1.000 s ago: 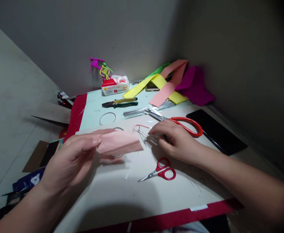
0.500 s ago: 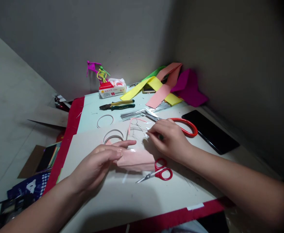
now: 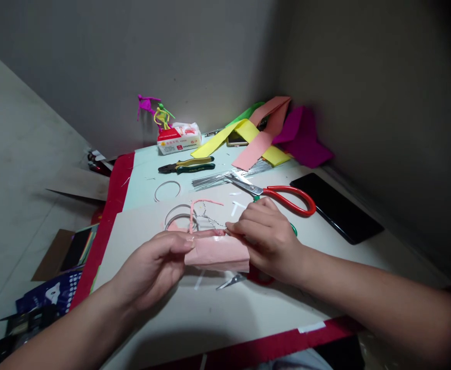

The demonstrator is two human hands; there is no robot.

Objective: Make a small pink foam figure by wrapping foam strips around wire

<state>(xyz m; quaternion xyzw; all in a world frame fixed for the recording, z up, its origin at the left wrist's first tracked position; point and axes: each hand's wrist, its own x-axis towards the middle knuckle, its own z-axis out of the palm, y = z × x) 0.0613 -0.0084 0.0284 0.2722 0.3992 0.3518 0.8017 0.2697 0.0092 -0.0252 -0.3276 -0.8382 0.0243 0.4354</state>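
Note:
My left hand (image 3: pixel 159 257) is closed on a strip of pink crepe paper (image 3: pixel 217 253), pinching its left end under the thumb. Between the hands, above the strip, is a small twisted-wire figure (image 3: pixel 210 220), its upper limb wrapped in pink paper (image 3: pixel 205 201). The fingers of my right hand (image 3: pixel 269 234) are closed on the wire figure's right end, by the strip's upper right edge; those fingertips are partly hidden. Small red-handled scissors (image 3: pixel 231 281) lie below the strip, their handles mostly behind my right hand. Something green (image 3: pixel 293 229) shows behind that hand.
Large red-handled scissors (image 3: pixel 290 200) and a black phone (image 3: pixel 337 208) lie at the right. Behind are thin wires (image 3: pixel 213 181), pliers (image 3: pixel 186 165), a small box (image 3: pixel 179 139) with paper-wrapped figures, and folded crepe strips (image 3: pixel 244 128). Wire coils (image 3: pixel 167 190) lie left of centre.
My right hand has come down and closer to the left hand, bringing the wire figure to the pink strip's top edge. It now covers most of the small scissors' handles.

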